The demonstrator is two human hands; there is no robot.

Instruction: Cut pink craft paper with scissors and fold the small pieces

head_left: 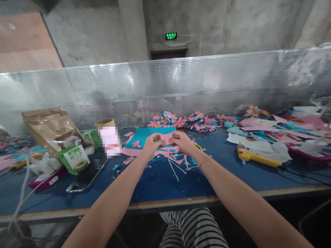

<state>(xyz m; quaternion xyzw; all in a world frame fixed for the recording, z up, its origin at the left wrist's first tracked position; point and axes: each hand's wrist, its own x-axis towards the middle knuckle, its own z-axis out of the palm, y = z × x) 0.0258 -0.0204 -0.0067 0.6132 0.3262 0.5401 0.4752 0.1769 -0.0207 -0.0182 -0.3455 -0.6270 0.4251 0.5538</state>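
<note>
A small pink paper piece (166, 139) is stretched between my two hands above the middle of the table. My left hand (153, 142) pinches its left edge, and my right hand (181, 140) pinches the right edge. Behind and below them lie a blue sheet (141, 134) and larger pink paper (129, 152). Thin strips and scraps (173, 169) are scattered in front. Partly hidden by my right hand, scissors with yellow and red handles (198, 147) rest on the table.
On the left stand a brown bag (51, 129), a green-white carton (74, 159) and a phone (86, 177). Fringed paper clusters (198, 122) line the back, before a perforated metal screen (176, 81). A yellow glue gun (258, 159) lies right, near white paper and a purple tray (307, 155).
</note>
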